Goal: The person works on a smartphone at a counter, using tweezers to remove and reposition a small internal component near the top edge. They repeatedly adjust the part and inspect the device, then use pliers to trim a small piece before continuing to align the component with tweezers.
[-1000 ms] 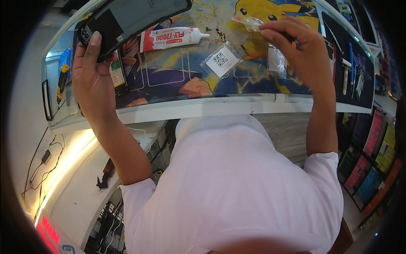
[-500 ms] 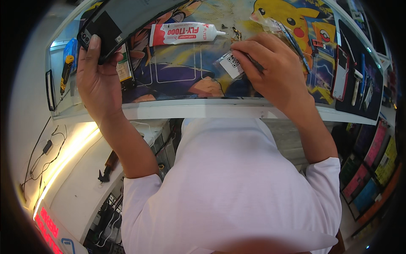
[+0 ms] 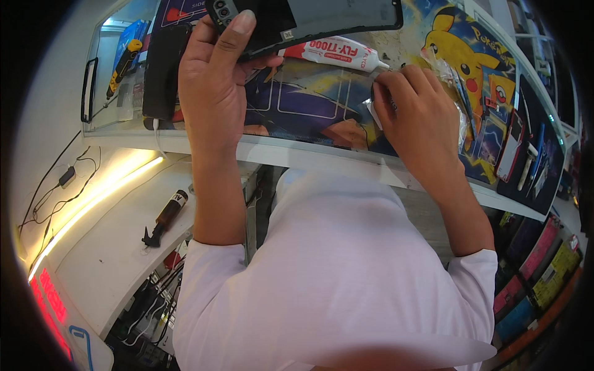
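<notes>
"What's leftmost?"

"A yellow-and-black tool point(image 3: 124, 68) at ten o'clock. Then the left hand point(image 3: 213, 93), near eleven, its fingers gripping the dark phone cover point(image 3: 346, 17) by the camera end; the cover reaches past twelve."

"Risk?"

"That one-ended hold could let it tip and knock the glue tube point(image 3: 337, 52), between twelve and one on the worktop point(image 3: 291, 154)."

"And the right hand point(image 3: 417, 105)?"

"Near two, fingers curled over a mostly hidden white packet point(image 3: 374, 114); whether they pinch it, I can't tell. A careless sweep might jog the tube's nozzle."
</notes>
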